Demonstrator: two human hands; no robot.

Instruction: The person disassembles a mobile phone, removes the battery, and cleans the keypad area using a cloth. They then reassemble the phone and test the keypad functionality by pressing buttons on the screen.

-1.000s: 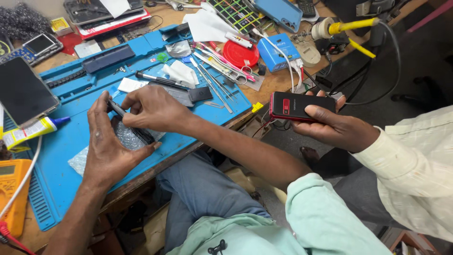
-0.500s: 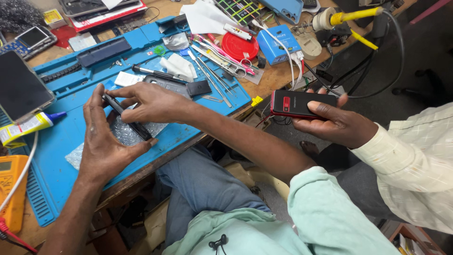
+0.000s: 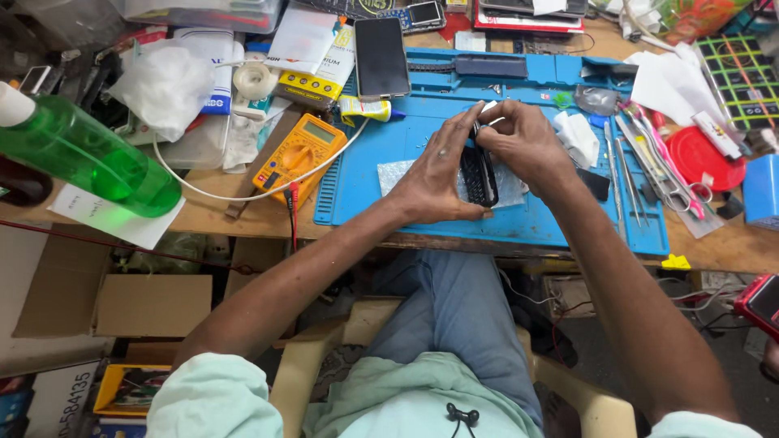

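Clamped from both sides, our left hand (image 3: 434, 174) and right hand (image 3: 523, 142) grip the black phone (image 3: 480, 172) on edge over the blue mat (image 3: 357, 182), where we should press evenly and keep it steady.

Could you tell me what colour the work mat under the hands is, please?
Blue; the mat shows in the head view.

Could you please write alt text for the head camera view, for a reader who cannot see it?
Both hands, left hand and right hand, hold a small black phone on edge over a blue work mat. An orange multimeter and green bottle sit left.
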